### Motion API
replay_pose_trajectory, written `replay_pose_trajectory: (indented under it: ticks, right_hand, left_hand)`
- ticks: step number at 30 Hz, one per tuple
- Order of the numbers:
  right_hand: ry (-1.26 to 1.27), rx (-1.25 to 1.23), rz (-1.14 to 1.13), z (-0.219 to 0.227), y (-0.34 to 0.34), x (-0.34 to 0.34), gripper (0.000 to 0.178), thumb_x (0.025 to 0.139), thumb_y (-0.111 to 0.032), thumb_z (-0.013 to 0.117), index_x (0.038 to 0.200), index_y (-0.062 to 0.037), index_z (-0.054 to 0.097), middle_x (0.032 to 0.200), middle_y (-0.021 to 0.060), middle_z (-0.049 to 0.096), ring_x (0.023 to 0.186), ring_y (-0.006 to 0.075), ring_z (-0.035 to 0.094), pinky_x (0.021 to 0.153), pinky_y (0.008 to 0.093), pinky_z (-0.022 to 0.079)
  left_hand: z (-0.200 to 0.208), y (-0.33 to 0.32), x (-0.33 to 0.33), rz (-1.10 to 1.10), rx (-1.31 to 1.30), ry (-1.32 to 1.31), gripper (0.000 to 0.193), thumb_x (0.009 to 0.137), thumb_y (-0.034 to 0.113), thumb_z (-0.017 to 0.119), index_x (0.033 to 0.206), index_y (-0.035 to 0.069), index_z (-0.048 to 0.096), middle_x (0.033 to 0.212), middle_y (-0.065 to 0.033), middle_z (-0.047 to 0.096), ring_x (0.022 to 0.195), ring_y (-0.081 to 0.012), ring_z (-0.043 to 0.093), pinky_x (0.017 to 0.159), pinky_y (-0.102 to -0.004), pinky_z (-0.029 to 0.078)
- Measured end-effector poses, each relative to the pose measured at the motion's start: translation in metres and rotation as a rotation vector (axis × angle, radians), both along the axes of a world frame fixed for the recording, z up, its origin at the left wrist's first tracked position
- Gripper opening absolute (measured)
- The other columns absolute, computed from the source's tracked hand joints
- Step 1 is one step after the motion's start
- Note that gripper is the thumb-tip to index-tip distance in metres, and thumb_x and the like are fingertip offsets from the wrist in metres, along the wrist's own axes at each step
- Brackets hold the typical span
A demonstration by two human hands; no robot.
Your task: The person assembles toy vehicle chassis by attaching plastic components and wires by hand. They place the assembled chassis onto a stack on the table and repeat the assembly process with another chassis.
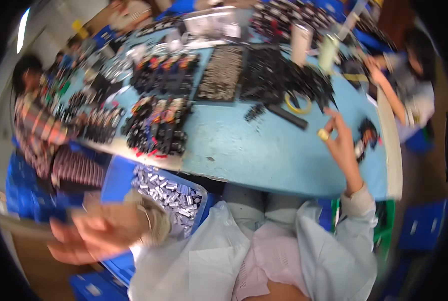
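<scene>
My left hand (101, 232) is off the table at the lower left, beside a blue bin (114, 175) of small silver metal parts (176, 196). It is blurred, but its fingers look stretched apart and nothing shows in them. Above the right part of the table, my right hand (340, 143) is raised with its fingers apart. A small yellow band or cover (323, 134) sits on one fingertip, apparently the thumb. Close by on the table lie a yellow tape ring (309, 106), a black rod-shaped tool (288, 117) and a small dark assembly (368, 136).
Rows of black assemblies with coloured wires (158, 125) stand left of centre on the blue table (224, 145). Behind are a tray of small parts (220, 74), a heap of black parts (269, 75) and two tumblers. People sit at the left (43, 120) and right (409, 90).
</scene>
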State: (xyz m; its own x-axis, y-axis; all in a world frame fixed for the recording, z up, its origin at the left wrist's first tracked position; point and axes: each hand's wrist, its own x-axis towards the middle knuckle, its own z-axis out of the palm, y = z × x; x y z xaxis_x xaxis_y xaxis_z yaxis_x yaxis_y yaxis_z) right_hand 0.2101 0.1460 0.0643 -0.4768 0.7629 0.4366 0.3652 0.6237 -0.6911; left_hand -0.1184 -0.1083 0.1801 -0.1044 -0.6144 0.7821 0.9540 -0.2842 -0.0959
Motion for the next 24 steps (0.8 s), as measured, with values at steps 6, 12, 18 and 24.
replay_pose_trajectory:
  ticks: [6, 12, 18, 24]
  right_hand:
    - [-0.035, 0.424, -0.632, -0.056, 0.021, 0.11, 0.058, 0.079, -0.002, 0.064, 0.132, 0.0018, 0.039, 0.115, 0.0153, 0.053, 0.1, 0.0234, 0.052, 0.092, 0.0334, 0.041]
    - [0.697, -0.312, -0.665, -0.114, 0.03, 0.139, 0.062, 0.084, -0.003, 0.058, 0.138, 0.0023, 0.028, 0.132, 0.0179, 0.043, 0.12, 0.0234, 0.044, 0.102, 0.0343, 0.035]
    - [0.793, -0.541, -0.451, -0.124, -0.042, 0.061, 0.064, 0.086, -0.005, 0.054, 0.142, -0.002, 0.022, 0.138, 0.0179, 0.035, 0.128, 0.0243, 0.037, 0.104, 0.0347, 0.034]
    - [0.48, -0.746, 0.069, -0.088, -0.086, -0.002, 0.058, 0.088, -0.006, 0.053, 0.141, -0.005, 0.028, 0.138, 0.0149, 0.039, 0.129, 0.0223, 0.039, 0.104, 0.0356, 0.034]
  left_hand:
    - [-0.062, 0.026, 0.053, -0.404, -0.925, -0.37, 0.07, 0.082, -0.009, 0.05, 0.143, 0.0, 0.016, 0.143, -0.0253, 0.03, 0.078, -0.0203, 0.06, 0.051, -0.0181, 0.049]
    - [-0.157, 0.006, 0.103, -0.423, -1.602, -0.129, 0.068, 0.076, -0.014, 0.057, 0.138, -0.003, 0.032, 0.145, -0.03, 0.023, 0.127, -0.0369, 0.042, 0.074, -0.0308, 0.054]
    - [-0.172, 0.02, 0.129, -0.636, -1.623, 0.014, 0.059, 0.077, -0.003, 0.06, 0.132, -0.003, 0.041, 0.142, -0.027, 0.033, 0.132, -0.0401, 0.035, 0.107, -0.0536, 0.024]
    - [-0.163, 0.047, 0.125, -0.47, -1.728, 0.055, 0.06, 0.076, 0.001, 0.061, 0.133, -0.001, 0.041, 0.142, -0.0149, 0.04, 0.135, -0.037, 0.031, 0.107, -0.0609, 0.009]
